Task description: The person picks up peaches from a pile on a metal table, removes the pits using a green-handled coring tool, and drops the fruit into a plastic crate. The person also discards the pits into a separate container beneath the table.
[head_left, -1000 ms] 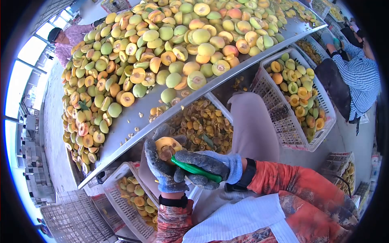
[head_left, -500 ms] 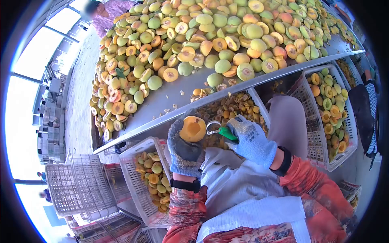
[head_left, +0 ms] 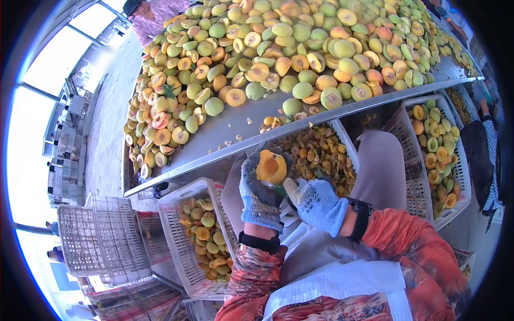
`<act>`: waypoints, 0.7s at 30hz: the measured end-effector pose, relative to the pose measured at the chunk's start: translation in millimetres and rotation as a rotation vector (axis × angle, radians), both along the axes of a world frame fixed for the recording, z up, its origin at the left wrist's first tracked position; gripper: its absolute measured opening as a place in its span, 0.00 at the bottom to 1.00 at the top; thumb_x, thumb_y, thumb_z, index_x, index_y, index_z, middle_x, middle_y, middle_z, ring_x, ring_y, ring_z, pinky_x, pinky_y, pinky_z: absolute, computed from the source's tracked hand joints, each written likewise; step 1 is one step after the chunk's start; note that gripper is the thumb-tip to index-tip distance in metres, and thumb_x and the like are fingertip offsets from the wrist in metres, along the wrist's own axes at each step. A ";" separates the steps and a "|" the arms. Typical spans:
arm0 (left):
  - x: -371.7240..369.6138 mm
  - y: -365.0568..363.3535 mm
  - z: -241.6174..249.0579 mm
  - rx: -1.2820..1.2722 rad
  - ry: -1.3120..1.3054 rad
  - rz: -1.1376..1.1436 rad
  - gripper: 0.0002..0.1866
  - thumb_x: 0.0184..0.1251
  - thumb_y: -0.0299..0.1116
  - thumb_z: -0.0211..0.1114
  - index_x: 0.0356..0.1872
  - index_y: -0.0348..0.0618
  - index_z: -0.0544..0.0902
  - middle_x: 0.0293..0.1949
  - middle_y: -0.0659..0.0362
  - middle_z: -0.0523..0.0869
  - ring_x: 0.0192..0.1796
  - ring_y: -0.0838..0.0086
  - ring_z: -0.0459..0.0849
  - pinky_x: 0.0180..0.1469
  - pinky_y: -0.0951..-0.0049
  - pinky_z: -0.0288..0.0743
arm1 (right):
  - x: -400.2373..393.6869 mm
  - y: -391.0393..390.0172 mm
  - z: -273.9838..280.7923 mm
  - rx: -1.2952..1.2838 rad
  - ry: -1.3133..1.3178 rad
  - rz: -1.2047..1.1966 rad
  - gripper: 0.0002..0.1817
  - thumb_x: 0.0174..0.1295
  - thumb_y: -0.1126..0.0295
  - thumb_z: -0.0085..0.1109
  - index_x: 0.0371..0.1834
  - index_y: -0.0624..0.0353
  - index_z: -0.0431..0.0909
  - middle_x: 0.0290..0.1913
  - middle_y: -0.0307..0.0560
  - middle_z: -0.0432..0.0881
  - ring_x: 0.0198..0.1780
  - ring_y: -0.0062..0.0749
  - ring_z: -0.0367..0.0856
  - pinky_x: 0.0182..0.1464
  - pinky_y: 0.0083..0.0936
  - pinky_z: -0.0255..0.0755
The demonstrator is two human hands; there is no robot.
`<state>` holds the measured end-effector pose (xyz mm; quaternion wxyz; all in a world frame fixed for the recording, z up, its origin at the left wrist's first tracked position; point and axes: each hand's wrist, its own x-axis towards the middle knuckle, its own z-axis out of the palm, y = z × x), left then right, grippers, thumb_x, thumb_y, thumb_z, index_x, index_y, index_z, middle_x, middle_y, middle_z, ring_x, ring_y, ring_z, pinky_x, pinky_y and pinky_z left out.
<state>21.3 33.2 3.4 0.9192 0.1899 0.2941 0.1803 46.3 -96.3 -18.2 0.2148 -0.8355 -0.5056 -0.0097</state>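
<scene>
My left hand [head_left: 259, 195], in a worn blue-grey knit glove, holds a halved peach [head_left: 271, 168] with its cut yellow-orange face up. A hollow shows in the middle of that face. My right hand [head_left: 319, 204], gloved alike, is closed around a pitting tool whose green handle [head_left: 279, 189] shows only in part. The tool's metal loop is hidden between the hands, close under the peach half. Both hands are above my lap, just in front of the metal table edge. Below and beyond them are brown and orange peach scraps [head_left: 316, 152].
A metal table [head_left: 235, 120] bears a large heap of halved peaches [head_left: 257, 72]. Plastic crates of peach halves stand left [head_left: 170, 227] and right [head_left: 416, 195] of my legs. Stacked crates [head_left: 96, 241] are farther left. A co-worker in a pink top [head_left: 152, 21] is across the table.
My right hand has moved left and down, bringing the tool to the peach half. The metal loop, visible before, is now hidden. My left hand has shifted slightly right.
</scene>
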 end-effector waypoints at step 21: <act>169.3 40.5 -22.8 1.999 0.768 -0.671 0.32 0.49 0.49 0.67 0.54 0.42 0.74 0.49 0.50 0.80 0.52 0.63 0.78 0.55 0.67 0.68 | 75.5 -59.4 -10.7 0.279 0.601 -0.315 0.23 0.51 0.60 0.65 0.49 0.57 0.72 0.37 0.51 0.79 0.35 0.48 0.80 0.35 0.34 0.74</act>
